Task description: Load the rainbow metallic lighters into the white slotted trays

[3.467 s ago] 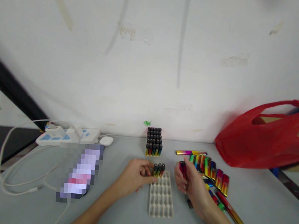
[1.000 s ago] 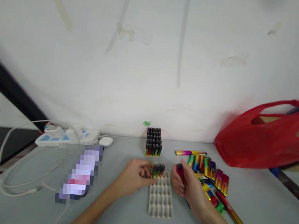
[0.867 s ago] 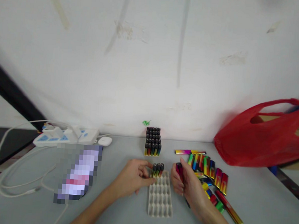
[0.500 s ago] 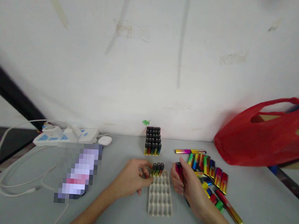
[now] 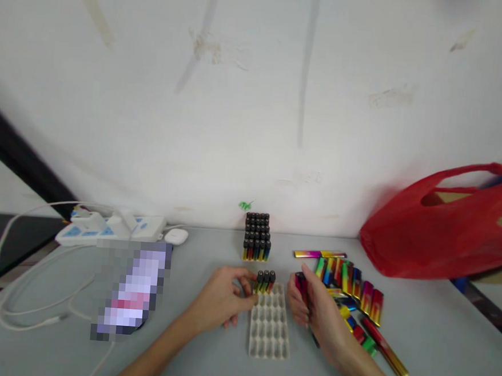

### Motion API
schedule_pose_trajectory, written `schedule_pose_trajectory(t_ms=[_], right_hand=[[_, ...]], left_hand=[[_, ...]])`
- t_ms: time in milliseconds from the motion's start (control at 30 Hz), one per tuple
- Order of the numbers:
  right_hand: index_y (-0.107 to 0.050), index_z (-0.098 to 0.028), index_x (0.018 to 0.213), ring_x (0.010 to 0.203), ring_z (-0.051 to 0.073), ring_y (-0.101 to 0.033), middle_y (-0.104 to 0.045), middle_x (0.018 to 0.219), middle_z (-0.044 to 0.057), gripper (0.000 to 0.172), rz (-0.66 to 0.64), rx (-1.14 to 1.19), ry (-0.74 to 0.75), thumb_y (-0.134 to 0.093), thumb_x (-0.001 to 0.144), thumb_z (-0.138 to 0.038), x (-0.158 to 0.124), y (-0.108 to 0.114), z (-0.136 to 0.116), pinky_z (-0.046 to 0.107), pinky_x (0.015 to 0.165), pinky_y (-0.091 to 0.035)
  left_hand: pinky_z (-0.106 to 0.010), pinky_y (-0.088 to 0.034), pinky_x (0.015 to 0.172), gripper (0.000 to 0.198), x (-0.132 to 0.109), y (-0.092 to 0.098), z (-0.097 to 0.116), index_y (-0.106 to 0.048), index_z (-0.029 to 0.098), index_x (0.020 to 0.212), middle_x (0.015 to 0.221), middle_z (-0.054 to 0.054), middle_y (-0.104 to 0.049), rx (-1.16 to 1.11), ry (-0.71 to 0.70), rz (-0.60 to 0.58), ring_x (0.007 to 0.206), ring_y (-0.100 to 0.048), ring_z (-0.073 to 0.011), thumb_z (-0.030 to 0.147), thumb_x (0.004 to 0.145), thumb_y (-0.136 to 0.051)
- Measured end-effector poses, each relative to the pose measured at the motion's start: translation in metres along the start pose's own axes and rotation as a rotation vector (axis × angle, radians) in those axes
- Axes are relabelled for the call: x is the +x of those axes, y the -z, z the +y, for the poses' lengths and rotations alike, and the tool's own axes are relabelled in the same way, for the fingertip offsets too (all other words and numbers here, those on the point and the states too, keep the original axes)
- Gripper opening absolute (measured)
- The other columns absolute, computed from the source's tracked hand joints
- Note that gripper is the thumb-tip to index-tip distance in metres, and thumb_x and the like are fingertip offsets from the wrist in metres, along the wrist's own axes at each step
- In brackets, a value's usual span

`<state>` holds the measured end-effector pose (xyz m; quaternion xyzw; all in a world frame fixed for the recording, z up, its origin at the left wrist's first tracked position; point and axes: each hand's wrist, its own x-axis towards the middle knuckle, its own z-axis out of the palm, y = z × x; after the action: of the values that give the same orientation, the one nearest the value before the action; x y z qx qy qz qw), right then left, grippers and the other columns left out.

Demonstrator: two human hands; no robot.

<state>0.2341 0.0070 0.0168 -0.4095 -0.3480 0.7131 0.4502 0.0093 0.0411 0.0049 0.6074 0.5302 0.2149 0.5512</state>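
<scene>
A pale moulded tray [image 5: 269,330] with rows of pockets lies in front of me. Three batteries [image 5: 265,282], black-topped with shiny coloured bodies, stand in its far row. My left hand [image 5: 221,297] is curled at the tray's far left corner, thumb on the edge and index finger beside the leftmost battery. To the right of the tray, my right hand [image 5: 314,307] is closed around batteries whose black and purple ends [image 5: 300,280] show between thumb and fingers; how many is hidden. Beyond the tray stands a block of upright batteries [image 5: 257,234].
Loose, shiny multicoloured batteries [image 5: 367,299] lie in a pile right of my right hand. A red plastic bag [image 5: 437,235] sits at the back right. On the left are a power strip [image 5: 110,228], white cables, a white charger [image 5: 176,236] and a blurred-out phone [image 5: 134,288].
The tray has shifted very slightly away from me, with its three batteries a little more upright. Both hands keep nearly the same place and grip.
</scene>
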Motion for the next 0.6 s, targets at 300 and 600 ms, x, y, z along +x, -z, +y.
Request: schedule_pose_trajectory(t_ms=[300,600], right_hand=[[-0.04,-0.026,0.062,0.05,0.01,-0.012,-0.022,0.056,-0.01,0.063,0.058,-0.034,-0.04,-0.067,0.086,-0.077,0.0018,0.0072,0.0081,0.028,0.047,-0.009],[-0.037,-0.027,0.066,0.053,0.01,-0.01,-0.021,0.06,-0.009,0.058,0.122,-0.081,-0.036,-0.064,0.09,-0.072,0.0001,0.0087,0.0099,0.027,0.047,-0.007]], left_hand=[[-0.016,-0.04,0.03,0.032,0.0017,0.0006,-0.0015,-0.069,0.016,0.102,0.073,0.006,-0.068,-0.033,-0.002,-0.018,0.035,-0.055,-0.007,0.037,0.081,-0.083],[-0.019,-0.041,0.03,0.034,0.0032,0.0015,-0.0046,-0.067,0.017,0.098,0.074,0.005,-0.068,-0.036,-0.008,-0.017,0.036,-0.056,-0.0084,0.039,0.078,-0.084]])
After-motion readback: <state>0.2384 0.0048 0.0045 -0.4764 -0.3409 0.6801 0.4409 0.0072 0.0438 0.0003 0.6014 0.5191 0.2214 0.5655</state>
